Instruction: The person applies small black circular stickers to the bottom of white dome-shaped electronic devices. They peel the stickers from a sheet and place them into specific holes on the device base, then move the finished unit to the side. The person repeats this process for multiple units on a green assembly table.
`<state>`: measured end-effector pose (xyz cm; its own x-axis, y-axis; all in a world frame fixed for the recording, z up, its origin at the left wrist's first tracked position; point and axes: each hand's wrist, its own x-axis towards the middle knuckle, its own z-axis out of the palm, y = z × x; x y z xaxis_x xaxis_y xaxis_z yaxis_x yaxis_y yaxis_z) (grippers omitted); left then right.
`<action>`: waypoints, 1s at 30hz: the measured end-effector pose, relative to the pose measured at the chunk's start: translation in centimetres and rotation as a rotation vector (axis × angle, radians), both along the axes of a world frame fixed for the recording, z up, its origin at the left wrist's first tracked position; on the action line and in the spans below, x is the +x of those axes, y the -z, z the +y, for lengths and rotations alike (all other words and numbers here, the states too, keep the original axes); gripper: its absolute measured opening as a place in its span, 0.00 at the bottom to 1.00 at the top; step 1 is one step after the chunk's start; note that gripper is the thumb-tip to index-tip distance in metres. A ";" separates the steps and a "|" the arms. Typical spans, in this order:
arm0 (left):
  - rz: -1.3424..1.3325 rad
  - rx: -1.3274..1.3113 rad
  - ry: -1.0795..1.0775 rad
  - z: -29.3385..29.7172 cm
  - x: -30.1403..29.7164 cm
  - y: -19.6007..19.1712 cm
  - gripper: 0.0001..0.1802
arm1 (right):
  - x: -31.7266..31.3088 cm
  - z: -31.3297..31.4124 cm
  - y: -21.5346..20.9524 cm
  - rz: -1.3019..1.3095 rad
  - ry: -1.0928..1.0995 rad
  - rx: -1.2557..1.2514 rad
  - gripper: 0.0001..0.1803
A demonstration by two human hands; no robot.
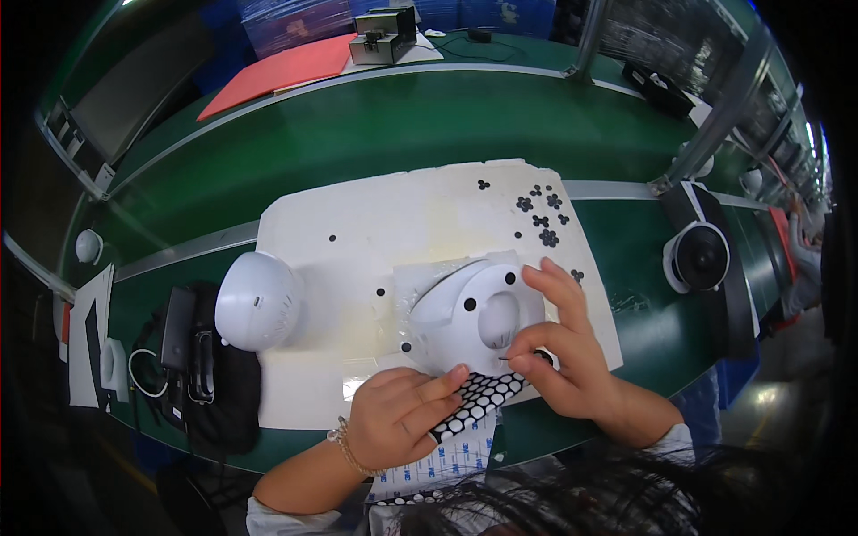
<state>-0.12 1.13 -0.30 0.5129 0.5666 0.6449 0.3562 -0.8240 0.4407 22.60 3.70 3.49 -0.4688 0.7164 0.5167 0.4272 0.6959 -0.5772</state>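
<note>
A white rounded plastic housing (447,323) lies in front of me with its ring-shaped base facing up. Black round pads (470,305) are stuck on that ring. My left hand (402,415) is closed on a black pad sheet (483,399) with rows of white round holes, against the near side of the housing. Part of the sheet hangs down, showing its white backing (438,469) with blue print. At the ring's near edge, my right hand (565,353) pinches a small dark piece, seemingly a round pad seen edge-on, between thumb and forefinger.
A second white housing (257,302) stands left on the white board (331,201). Loose black pads (550,238) cluster at the board's far right. A black bag (223,384) lies left, and a white device with a black round face (699,256) stands right. A metal rail (357,82) crosses behind.
</note>
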 end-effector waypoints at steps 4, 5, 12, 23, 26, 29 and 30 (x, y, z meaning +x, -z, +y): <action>0.026 0.049 -0.005 0.2 0.0 0.0 0.15 | -0.2 0.2 0.7 0.042 -0.049 -0.176 0.03; 0.036 0.048 0.003 0.1 0.0 -0.1 0.16 | -0.2 0.2 0.6 0.045 -0.053 -0.186 0.03; 0.034 0.075 0.002 0.1 0.0 0.1 0.15 | -0.4 -0.1 0.5 0.007 -0.051 -0.204 0.03; 0.065 0.065 -0.053 -0.3 0.1 -0.3 0.16 | 0.7 -1.5 1.5 -0.251 0.157 0.360 0.13; 0.069 0.058 -0.063 -0.4 0.3 -0.5 0.15 | 0.9 -2.4 1.4 -0.184 0.173 0.318 0.19; 0.064 0.025 -0.072 -0.6 0.4 -0.4 0.15 | 0.5 -2.5 1.6 -0.047 0.097 0.265 0.23; 0.061 0.009 -0.073 -0.6 0.4 -0.3 0.15 | 0.2 -2.5 1.7 -0.093 0.089 0.281 0.23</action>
<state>0.28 0.49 0.03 0.5087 0.5983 0.6190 0.4412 -0.7986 0.4094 22.78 1.22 1.79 -0.4655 0.5914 0.6585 0.5353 0.7806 -0.3227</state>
